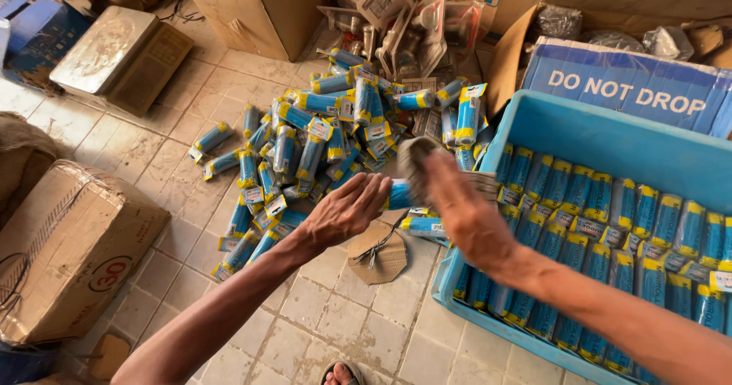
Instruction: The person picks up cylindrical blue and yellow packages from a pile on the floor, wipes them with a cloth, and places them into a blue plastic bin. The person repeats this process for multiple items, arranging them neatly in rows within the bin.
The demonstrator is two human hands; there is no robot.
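Note:
My left hand [347, 211] grips one end of a blue packaged tube with a yellow end [399, 195], held over the tiled floor. My right hand [463, 213] is blurred beside it, fingers closed around a brownish roll or cardboard piece [415, 158] next to that tube. A heap of the same blue and yellow tubes [320, 145] lies on the floor beyond my hands. To the right, a blue plastic crate [602, 137] holds several rows of these tubes [610, 225] packed side by side.
A sealed cardboard box [72, 248] stands at the left. A weighing scale [122, 53] sits at the far left. Open cartons [259, 4] and clear blister packs [396, 27] are at the back. A cardboard scrap with string [377, 254] lies below my hands. A foot [341, 373] shows at the bottom.

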